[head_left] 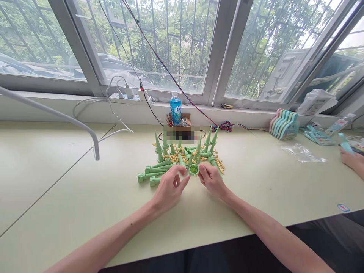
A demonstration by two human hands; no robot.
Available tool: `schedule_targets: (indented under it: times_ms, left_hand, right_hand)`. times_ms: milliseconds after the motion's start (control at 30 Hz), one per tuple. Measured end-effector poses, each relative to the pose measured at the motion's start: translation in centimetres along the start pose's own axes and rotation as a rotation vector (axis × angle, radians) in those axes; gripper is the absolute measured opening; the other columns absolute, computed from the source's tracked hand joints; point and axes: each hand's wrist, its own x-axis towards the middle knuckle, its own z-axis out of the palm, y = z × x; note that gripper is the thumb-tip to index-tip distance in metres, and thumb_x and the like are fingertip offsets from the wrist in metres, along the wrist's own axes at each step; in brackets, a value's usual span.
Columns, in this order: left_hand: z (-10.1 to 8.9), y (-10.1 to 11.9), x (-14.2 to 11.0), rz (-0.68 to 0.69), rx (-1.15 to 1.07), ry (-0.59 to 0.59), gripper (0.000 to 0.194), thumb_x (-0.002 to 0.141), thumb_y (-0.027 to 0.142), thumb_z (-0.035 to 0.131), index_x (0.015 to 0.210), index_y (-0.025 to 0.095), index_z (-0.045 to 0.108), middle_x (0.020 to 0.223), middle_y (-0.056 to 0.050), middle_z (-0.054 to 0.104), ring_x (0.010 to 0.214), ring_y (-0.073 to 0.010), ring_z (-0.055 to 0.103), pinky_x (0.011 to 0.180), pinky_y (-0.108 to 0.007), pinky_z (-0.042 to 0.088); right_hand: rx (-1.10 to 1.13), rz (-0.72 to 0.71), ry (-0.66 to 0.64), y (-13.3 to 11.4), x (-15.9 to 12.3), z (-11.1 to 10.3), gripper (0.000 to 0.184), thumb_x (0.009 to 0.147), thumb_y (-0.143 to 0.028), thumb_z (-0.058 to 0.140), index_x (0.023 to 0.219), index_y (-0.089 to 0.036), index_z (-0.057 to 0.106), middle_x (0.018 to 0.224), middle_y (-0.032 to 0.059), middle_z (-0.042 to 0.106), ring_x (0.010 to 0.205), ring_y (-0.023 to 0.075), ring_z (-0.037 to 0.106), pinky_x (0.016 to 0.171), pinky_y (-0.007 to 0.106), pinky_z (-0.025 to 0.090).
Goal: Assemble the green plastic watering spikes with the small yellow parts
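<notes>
A green plastic watering spike (193, 169) faces me with its round open end, and something bright green shows inside the ring. My right hand (211, 180) is closed at the right side of its rim, the fingers pressed together. On the other side, my left hand (170, 185) has thumb and fingers apart, their tips close to the rim; whether they touch it I cannot tell. Several green spikes (153, 170) lie left of my left hand. Behind my hands, more green cones (158, 146) stand point up among small yellow plastic pieces (218, 163).
A blue bottle (175, 110) stands behind a small cardboard box (186, 120), partly pixelated. Coiled red-black cable (224, 126) lies at the back. Rightward are pastel hangers (284, 124), a clear plastic bag (303, 152) and another person's hand (351, 158). A white bent tube (95, 144) overhangs the left.
</notes>
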Motion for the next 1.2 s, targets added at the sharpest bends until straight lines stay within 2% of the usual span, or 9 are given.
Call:
schedule_targets:
  times_ms: [100, 233, 367, 500, 700, 800, 933, 1067, 1200]
  left_hand:
    - [-0.3, 0.5, 0.3, -0.136, -0.128, -0.077, 0.043, 0.097, 0.050, 0.047, 0.072, 0.016, 0.058, 0.058, 0.002, 0.052, 0.047, -0.0091, 0.046, 0.047, -0.022, 0.038]
    - [-0.6, 0.7, 0.5, -0.276, -0.263, -0.186, 0.064, 0.095, 0.064, 0.041, 0.059, 0.014, 0.060, 0.051, 0.000, 0.051, 0.044, -0.0101, 0.047, 0.045, -0.023, 0.037]
    - [-0.7, 0.7, 0.6, -0.347, -0.275, -0.266, 0.062, 0.092, 0.067, 0.043, 0.065, 0.015, 0.063, 0.049, 0.001, 0.053, 0.041, -0.0098, 0.046, 0.043, -0.022, 0.034]
    - [-0.8, 0.6, 0.5, -0.348, -0.252, -0.331, 0.053, 0.090, 0.063, 0.052, 0.068, 0.016, 0.060, 0.045, 0.003, 0.050, 0.040, -0.0102, 0.046, 0.045, -0.021, 0.032]
    - [-1.1, 0.9, 0.5, -0.355, -0.228, -0.353, 0.047, 0.090, 0.061, 0.052, 0.075, 0.017, 0.060, 0.046, 0.005, 0.048, 0.041, -0.0101, 0.044, 0.045, -0.021, 0.031]
    - [-1.1, 1.0, 0.5, -0.287, -0.179, -0.296, 0.044, 0.086, 0.060, 0.059, 0.075, 0.017, 0.059, 0.054, 0.005, 0.049, 0.047, -0.0100, 0.046, 0.047, -0.021, 0.034]
    - [-0.8, 0.8, 0.3, -0.079, -0.056, -0.159, 0.035, 0.080, 0.052, 0.070, 0.082, 0.017, 0.064, 0.077, 0.001, 0.056, 0.055, -0.0085, 0.045, 0.049, -0.021, 0.038]
    - [-0.3, 0.7, -0.1, 0.028, 0.003, -0.099, 0.027, 0.083, 0.043, 0.070, 0.094, 0.019, 0.066, 0.092, -0.002, 0.059, 0.057, -0.0079, 0.050, 0.051, -0.022, 0.044]
    - [0.0, 0.5, -0.2, 0.049, -0.002, -0.071, 0.027, 0.087, 0.039, 0.065, 0.106, 0.020, 0.062, 0.097, -0.003, 0.059, 0.054, -0.0066, 0.050, 0.050, -0.022, 0.045]
  right_hand:
    - [-0.049, -0.027, 0.019, 0.0, 0.1, -0.2, 0.046, 0.102, -0.052, 0.040, 0.070, -0.020, 0.044, 0.059, -0.0037, 0.041, 0.047, 0.0098, 0.039, 0.046, 0.025, 0.032]
    - [-0.142, -0.043, -0.002, 0.0, 0.1, -0.3, 0.046, 0.102, -0.054, 0.039, 0.073, -0.020, 0.049, 0.057, -0.0031, 0.043, 0.049, 0.0108, 0.040, 0.047, 0.025, 0.033]
    - [-0.198, -0.090, -0.037, -0.3, 0.1, -0.4, 0.045, 0.102, -0.051, 0.039, 0.075, -0.019, 0.053, 0.060, -0.0024, 0.045, 0.051, 0.0110, 0.040, 0.050, 0.025, 0.034]
    - [-0.213, -0.099, -0.068, -0.4, 0.1, -0.4, 0.044, 0.103, -0.048, 0.041, 0.073, -0.019, 0.053, 0.060, -0.0023, 0.045, 0.052, 0.0111, 0.039, 0.052, 0.026, 0.034]
    - [-0.256, -0.079, -0.081, -0.3, 0.2, -0.5, 0.050, 0.102, -0.055, 0.038, 0.064, -0.021, 0.039, 0.054, -0.0040, 0.039, 0.050, 0.0115, 0.035, 0.051, 0.027, 0.030]
    - [-0.296, -0.075, -0.100, -0.2, 0.2, -0.4, 0.052, 0.103, -0.054, 0.034, 0.062, -0.022, 0.034, 0.052, -0.0041, 0.037, 0.049, 0.0117, 0.034, 0.051, 0.027, 0.030]
    - [-0.299, -0.070, -0.133, -0.2, 0.3, -0.4, 0.053, 0.104, -0.051, 0.032, 0.060, -0.021, 0.036, 0.052, -0.0031, 0.041, 0.048, 0.0117, 0.037, 0.052, 0.028, 0.030]
    - [-0.267, -0.072, -0.147, -0.2, 0.4, -0.3, 0.052, 0.104, -0.051, 0.032, 0.062, -0.021, 0.040, 0.053, -0.0024, 0.043, 0.049, 0.0121, 0.040, 0.052, 0.027, 0.032]
    - [-0.267, -0.074, -0.097, -0.2, 0.4, -0.2, 0.052, 0.103, -0.053, 0.035, 0.062, -0.021, 0.040, 0.054, -0.0029, 0.040, 0.050, 0.0121, 0.038, 0.052, 0.027, 0.032]
